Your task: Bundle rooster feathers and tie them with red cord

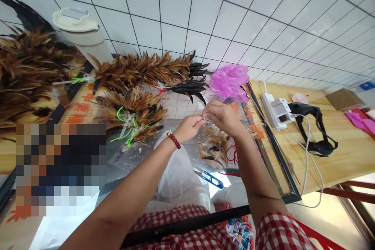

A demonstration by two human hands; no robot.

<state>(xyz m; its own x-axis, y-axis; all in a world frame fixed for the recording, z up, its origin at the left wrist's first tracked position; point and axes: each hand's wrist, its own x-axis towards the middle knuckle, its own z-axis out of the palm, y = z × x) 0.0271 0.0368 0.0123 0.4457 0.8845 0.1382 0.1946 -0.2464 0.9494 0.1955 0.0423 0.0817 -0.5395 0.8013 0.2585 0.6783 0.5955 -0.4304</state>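
My left hand (190, 128), with a dark red bead bracelet (174, 140) at the wrist, is closed in a pinch. My right hand (224, 116) is closed too, its fingertips meeting those of the left over the table. Whatever sits between them is small and pale, too small to name. Just below my right hand lies a loose pile of brown and black feathers (213, 148). Red cord (232, 155) is coiled beside that pile, partly behind my right forearm. Blue thread snips (211, 179) lie nearer my body.
Feather bundles lie to the left: one tied with green string (133, 115), a black one with a red tie (187, 88), and a long brown one (146, 68). A tumbler (83, 35) stands behind. A pink plastic bag (230, 82), power strip (272, 109) and black headband-like strap (313, 129) are rightward.
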